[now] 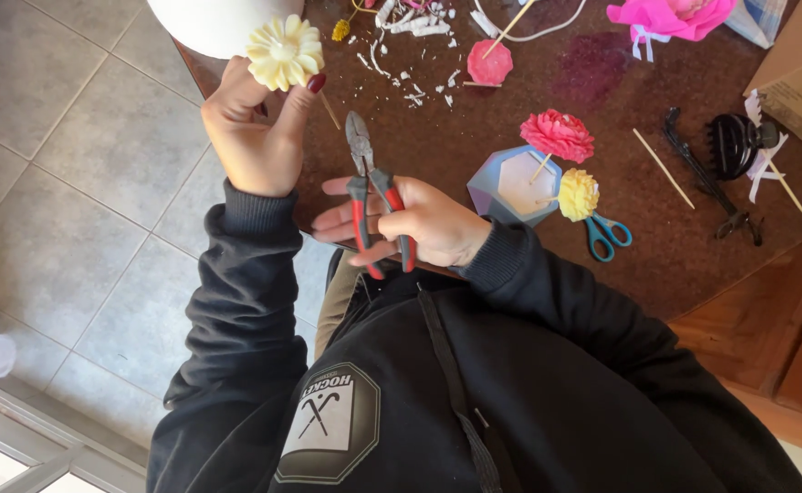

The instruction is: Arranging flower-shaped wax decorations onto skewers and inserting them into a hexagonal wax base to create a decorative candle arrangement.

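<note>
Cream-coloured flower [284,52] sits pinched at the left hand [253,137] fingertips, its wooden stick [329,110] apparently running down behind the thumb. Right hand [419,224] fingers are wrapped around red-handled pliers [371,187], nose pointing toward the stick, just below the left thumb.

Cream flower [284,52], red-handled pliers [373,196]

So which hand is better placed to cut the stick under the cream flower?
Probably right: the right hand grips the red-handled pliers near the stick; the left hand holds the cream flower.
</note>
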